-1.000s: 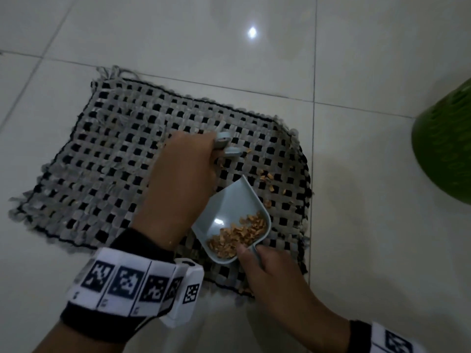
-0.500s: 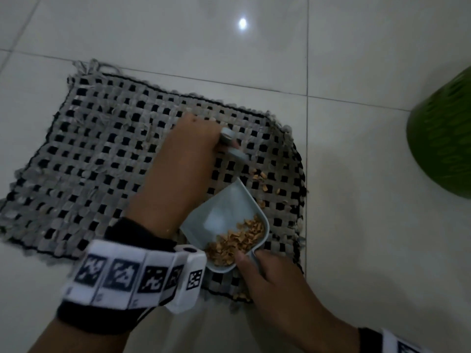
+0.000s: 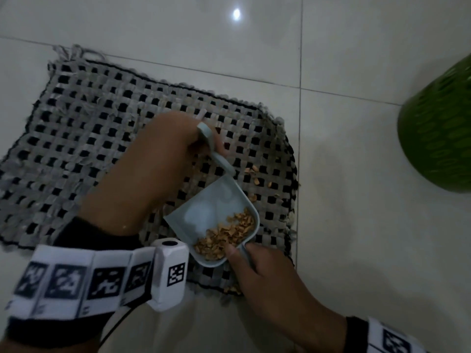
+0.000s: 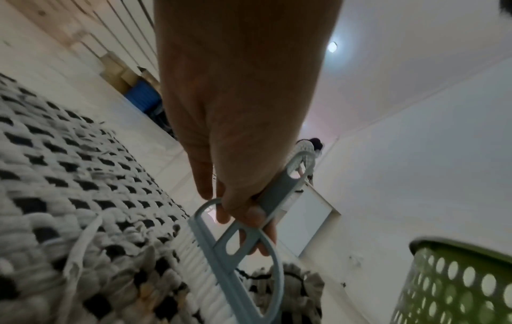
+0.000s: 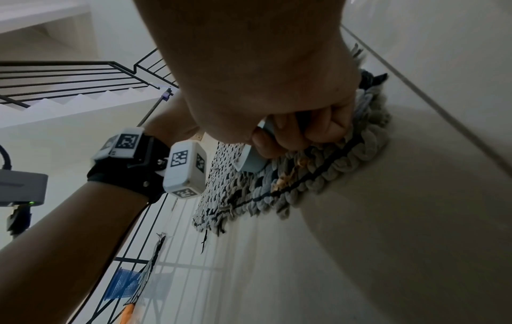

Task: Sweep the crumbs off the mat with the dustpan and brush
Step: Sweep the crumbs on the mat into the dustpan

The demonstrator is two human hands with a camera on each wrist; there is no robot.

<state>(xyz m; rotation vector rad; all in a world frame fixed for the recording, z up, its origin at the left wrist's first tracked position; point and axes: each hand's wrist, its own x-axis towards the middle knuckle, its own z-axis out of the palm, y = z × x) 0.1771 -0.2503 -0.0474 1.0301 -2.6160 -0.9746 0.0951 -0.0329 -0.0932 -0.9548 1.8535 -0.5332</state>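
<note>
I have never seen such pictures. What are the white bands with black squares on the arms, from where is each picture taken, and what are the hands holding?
There is no machine here: a person works with bare hands. The bands hold small cameras on each wrist; a third camera sits on the head. The head view looks down at a woven mat on a tiled floor. The left hand holds a brush. The right hand holds the handle of a dustpan, its grip seen closely in the right wrist view. Crumbs lie in the dustpan, a few on the mat. A green basket stands at the right.
</note>
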